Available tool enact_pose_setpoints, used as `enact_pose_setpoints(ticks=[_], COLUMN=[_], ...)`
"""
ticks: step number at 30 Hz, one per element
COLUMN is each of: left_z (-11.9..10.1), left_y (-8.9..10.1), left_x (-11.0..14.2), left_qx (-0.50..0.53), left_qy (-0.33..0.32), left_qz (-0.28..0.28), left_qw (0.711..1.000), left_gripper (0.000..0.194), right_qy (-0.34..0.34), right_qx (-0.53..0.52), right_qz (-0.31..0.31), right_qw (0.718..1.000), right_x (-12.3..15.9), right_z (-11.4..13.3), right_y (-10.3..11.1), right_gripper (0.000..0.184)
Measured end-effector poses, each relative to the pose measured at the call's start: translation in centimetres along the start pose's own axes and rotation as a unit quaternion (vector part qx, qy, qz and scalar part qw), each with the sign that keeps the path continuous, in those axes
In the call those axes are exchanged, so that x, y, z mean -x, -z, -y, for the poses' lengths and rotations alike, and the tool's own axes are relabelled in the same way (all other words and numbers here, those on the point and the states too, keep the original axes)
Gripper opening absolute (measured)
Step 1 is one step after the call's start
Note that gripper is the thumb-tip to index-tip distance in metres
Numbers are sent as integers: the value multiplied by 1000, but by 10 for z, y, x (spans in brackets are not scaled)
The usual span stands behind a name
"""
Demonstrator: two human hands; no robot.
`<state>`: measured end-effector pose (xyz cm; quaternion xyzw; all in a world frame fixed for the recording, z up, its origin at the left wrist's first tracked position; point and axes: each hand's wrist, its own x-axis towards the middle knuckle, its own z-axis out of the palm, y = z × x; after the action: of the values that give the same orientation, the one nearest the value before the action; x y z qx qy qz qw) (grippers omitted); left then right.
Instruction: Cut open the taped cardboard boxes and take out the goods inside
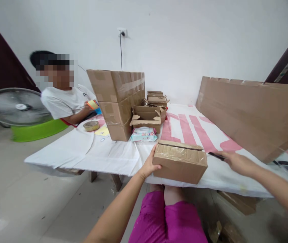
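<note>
A cardboard box (179,166) lies near the table's front edge, clear tape over its top and a dark slit running between the top flaps. My left hand (150,165) grips its left end, thumb on the near face and fingers at the upper left corner. To the right of the box, apart from it, my right hand (236,162) is closed around a slim dark tool that looks like a box cutter (216,156). Its tip points towards the box; the blade itself is too blurred to make out.
Stacked cardboard boxes (120,101) stand left of centre, beside open boxes (146,116) and a wipes pack (144,134). A tape roll (91,126) lies further left, near a seated person (60,101). A large cardboard carton (250,114) stands right; a fan (19,106) is far left.
</note>
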<state>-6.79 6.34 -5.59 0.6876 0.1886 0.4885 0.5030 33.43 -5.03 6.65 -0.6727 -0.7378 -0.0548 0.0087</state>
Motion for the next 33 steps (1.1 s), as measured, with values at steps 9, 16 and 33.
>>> enact_pose_setpoints(ticks=[9,16,33], left_z=[-2,-1,6], left_y=[-1,-1,2], left_x=[-1,-1,-2], left_qx=[4,6,-63], left_qy=[-14,-6,-6], left_qz=[3,0,-20], left_qw=[1000,1000,998], left_gripper=[121,123,108], right_qy=[-16,-25,202], right_qx=[-84,-353,-133], right_qz=[-25,-132,-156], right_qw=[996,926,958], right_x=[11,0,26], right_z=[32,88,146], right_y=[-61,14,21], right_gripper=[43,46,36])
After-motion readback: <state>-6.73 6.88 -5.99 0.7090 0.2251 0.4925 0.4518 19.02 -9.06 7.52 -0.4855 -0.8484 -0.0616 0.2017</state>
